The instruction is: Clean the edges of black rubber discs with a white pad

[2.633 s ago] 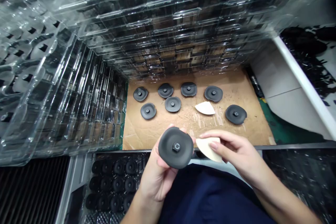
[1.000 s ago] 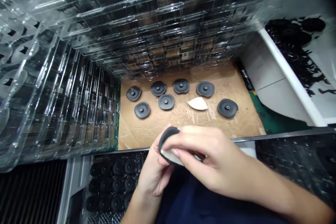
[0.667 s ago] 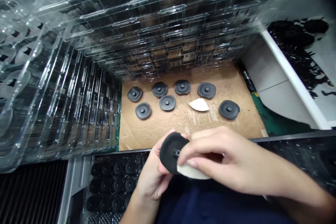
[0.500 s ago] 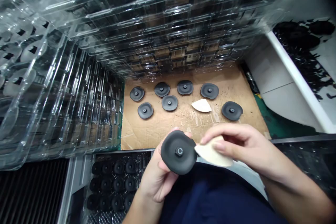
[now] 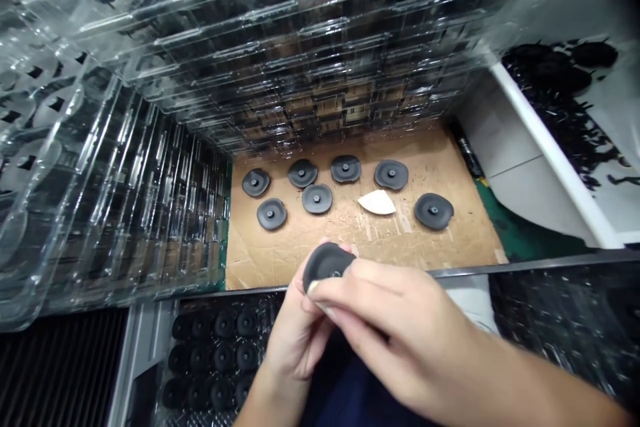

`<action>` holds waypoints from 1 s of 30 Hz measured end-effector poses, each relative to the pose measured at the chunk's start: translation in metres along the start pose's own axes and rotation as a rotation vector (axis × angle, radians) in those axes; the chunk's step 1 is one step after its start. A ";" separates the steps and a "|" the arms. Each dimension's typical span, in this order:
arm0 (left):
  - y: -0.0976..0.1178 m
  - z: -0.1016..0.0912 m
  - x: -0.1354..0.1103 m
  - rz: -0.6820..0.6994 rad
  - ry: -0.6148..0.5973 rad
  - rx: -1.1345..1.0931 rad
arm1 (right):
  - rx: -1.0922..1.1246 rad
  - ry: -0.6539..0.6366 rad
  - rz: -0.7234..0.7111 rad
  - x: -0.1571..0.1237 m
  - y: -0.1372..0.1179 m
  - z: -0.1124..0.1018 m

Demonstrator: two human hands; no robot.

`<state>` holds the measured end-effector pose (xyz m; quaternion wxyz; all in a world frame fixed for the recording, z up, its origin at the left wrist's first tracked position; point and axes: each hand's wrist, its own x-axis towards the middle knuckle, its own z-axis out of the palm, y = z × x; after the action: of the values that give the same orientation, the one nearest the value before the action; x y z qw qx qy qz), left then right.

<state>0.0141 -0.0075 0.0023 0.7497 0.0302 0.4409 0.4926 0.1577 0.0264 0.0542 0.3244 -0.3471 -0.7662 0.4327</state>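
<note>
My left hand (image 5: 295, 330) is closed around a black rounded disc (image 5: 320, 263) with a small hub at its centre, tilted up before me. My right hand (image 5: 395, 313) reaches across the disc's near right side, its fingers pinched together against the rim and face. Those fingers hide nearly all of the cream wedge-shaped pad; only a pale sliver shows at the fingertips. A second white pad (image 5: 377, 202) lies on the cardboard (image 5: 350, 247) beyond my hands. Around it rest several similar black discs (image 5: 317, 199).
Stacks of clear plastic trays (image 5: 310, 33) rise at the back and left. Below left, a tray (image 5: 215, 353) holds rows of black round parts. A white-edged bin (image 5: 545, 133) at right contains loose black pieces (image 5: 555, 80). A dark ledge (image 5: 540, 263) runs along the cardboard's near side.
My right hand has moved left with the cream pad, from beside the disc to over its face. My left hand still holds the disc. The view has shifted slightly.
</note>
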 end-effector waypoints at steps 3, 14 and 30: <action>0.005 -0.004 -0.001 0.029 0.041 -0.030 | 0.011 -0.027 0.190 -0.008 0.017 -0.007; 0.000 0.001 -0.001 -0.005 -0.090 0.000 | -0.067 0.367 0.243 -0.016 0.017 -0.005; 0.000 -0.009 0.001 0.004 -0.073 0.021 | -0.075 -0.051 0.076 -0.003 0.003 -0.003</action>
<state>0.0086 -0.0101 -0.0038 0.7639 0.0570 0.4183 0.4880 0.1632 0.0264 0.0519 0.2748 -0.3769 -0.7762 0.4243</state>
